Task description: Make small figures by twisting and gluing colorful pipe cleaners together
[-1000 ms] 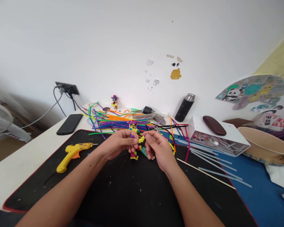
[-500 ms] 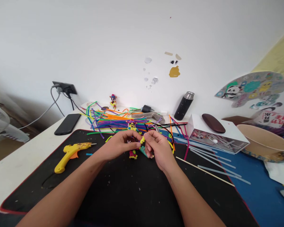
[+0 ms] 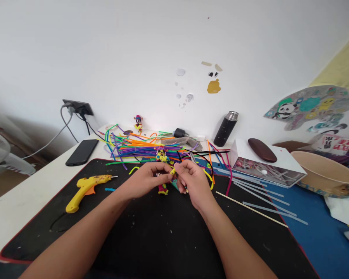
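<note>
Between my two hands is a small twisted piece of yellow pipe cleaner (image 3: 173, 171). My left hand (image 3: 151, 176) pinches its lower end between thumb and forefinger. The fingers of my right hand (image 3: 192, 178) close on its other end, partly covering it. Just behind the hands stands a small colourful figure (image 3: 162, 154) with a purple-red top. Below my left fingertips a magenta and green piece (image 3: 163, 188) lies on the black mat (image 3: 151, 232). A teal object (image 3: 175, 183) is partly hidden by my right hand.
A yellow hot glue gun (image 3: 87, 190) and a phone (image 3: 82, 152) lie at left. Pipe cleaners (image 3: 145, 149) are heaped at the back near another figure (image 3: 138, 123). A black flask (image 3: 226, 128), a white box (image 3: 267, 164), glue sticks (image 3: 267, 198) and a wooden stick (image 3: 250, 209) are right.
Both hands stay close together, still pinching the yellow piece, which shows less between the fingers. My right fingers have shifted slightly left over it. The view has moved a little.
</note>
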